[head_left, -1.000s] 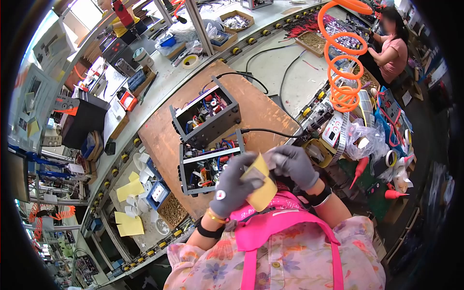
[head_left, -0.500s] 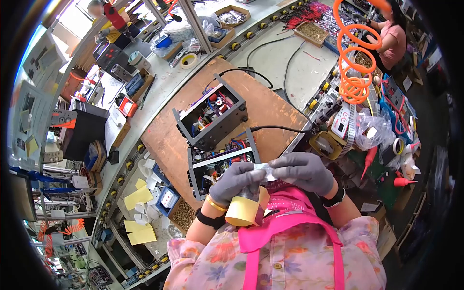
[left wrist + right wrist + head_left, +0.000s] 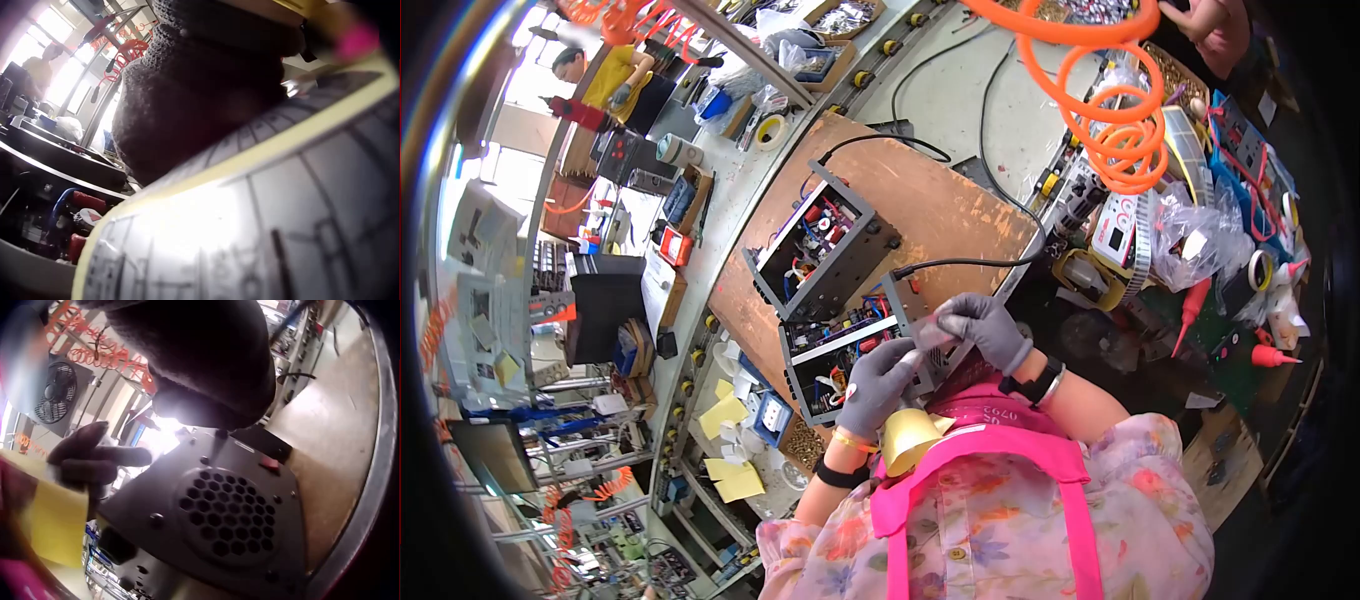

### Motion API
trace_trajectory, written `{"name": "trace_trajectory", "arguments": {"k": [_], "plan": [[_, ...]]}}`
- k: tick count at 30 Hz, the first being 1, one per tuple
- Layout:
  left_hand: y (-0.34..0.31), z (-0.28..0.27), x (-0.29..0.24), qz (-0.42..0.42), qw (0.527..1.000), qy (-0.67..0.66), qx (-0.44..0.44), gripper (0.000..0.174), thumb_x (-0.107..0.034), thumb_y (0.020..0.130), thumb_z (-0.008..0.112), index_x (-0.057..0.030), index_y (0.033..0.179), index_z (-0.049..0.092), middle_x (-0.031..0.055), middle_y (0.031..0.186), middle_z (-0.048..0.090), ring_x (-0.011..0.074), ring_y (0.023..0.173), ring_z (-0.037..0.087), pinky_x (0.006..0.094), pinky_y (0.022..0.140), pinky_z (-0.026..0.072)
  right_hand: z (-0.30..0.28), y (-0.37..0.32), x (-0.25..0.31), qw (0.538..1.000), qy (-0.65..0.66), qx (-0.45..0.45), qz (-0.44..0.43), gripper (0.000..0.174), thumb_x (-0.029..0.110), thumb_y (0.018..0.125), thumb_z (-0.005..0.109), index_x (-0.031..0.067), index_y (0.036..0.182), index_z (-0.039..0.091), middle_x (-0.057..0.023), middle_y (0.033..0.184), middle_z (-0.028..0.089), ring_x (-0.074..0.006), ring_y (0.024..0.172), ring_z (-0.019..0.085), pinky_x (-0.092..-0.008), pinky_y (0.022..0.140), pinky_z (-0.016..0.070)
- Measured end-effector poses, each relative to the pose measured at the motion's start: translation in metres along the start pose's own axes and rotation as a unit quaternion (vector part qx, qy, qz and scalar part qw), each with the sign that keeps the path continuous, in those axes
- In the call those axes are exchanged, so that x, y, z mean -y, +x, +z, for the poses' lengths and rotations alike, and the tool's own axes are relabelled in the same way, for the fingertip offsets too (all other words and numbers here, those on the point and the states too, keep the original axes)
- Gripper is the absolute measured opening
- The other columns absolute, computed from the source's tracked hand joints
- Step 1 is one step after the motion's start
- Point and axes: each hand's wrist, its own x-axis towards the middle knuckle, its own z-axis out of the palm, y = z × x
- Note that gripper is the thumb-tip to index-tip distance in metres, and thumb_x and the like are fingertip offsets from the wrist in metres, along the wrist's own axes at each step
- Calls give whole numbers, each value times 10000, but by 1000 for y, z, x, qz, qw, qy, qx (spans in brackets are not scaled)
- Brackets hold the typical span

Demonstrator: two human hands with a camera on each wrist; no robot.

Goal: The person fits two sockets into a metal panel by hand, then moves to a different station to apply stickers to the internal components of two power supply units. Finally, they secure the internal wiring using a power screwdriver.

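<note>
My gloved left hand [image 3: 878,390] grips a curled strip of printed labels [image 3: 908,440] with yellow backing. Black line print on silver fills much of the left wrist view, on the strip's face [image 3: 262,244]. My gloved right hand [image 3: 990,328] pinches a small, thin, shiny label [image 3: 930,332] between thumb and fingers, just off the left fingertips. Both hands are over the near corner of an open-topped electronics box [image 3: 840,345]. Its dark end panel [image 3: 225,512] with honeycomb holes lies below the right hand in the right wrist view.
A second open box [image 3: 820,250] stands behind the first on the worn brown board [image 3: 960,200]. Black cables [image 3: 990,262] run off to the right. An orange coiled hose [image 3: 1120,150] hangs at upper right. Yellow paper pieces [image 3: 735,480] lie at lower left.
The right hand has drawn away from the left with the small label, up and toward the box's end panel. The strip in the left hand has curled. The head view has shifted.
</note>
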Motion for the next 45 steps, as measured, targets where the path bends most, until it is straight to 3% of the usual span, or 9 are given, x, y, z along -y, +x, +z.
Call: {"name": "trace_trajectory", "arguments": {"k": [2,8,13,38,45], "plan": [[-5,-1,15,-32,999,-17,-20,297,-227,896,591,2,1081,632,31,720,620,81,554,581,218,503,458,-16,17,-17,999,39,-12,31,94,102,875,664,58,958,674,7,838,661,-60,717,591,-210,649,482],[-26,3,30,-204,971,-114,-43,286,-220,884,614,-1,1066,632,17,602,579,93,471,542,226,475,479,-26,62,-61,983,173,-12,54,109,164,867,686,81,936,673,8,799,662,-65,654,594,-207,593,473],[-25,8,35,-181,977,-92,-65,243,-200,892,604,-11,1038,647,14,593,590,79,461,542,209,456,441,-29,78,-80,974,209,60,71,123,154,852,702,76,937,657,-11,797,668,-69,640,602,-194,549,464],[-22,8,44,-155,983,-65,-73,230,-165,904,579,25,1017,645,22,592,592,73,451,511,194,447,389,-19,78,-78,969,218,32,112,133,134,845,713,69,905,614,-11,760,624,-72,605,565,-185,503,424],[-22,9,43,-154,982,-82,-73,229,-159,904,583,27,1018,650,39,691,637,66,466,522,192,456,406,-18,78,-80,974,201,32,100,146,154,835,723,73,900,620,-1,748,618,-66,605,552,-193,522,417]]}}
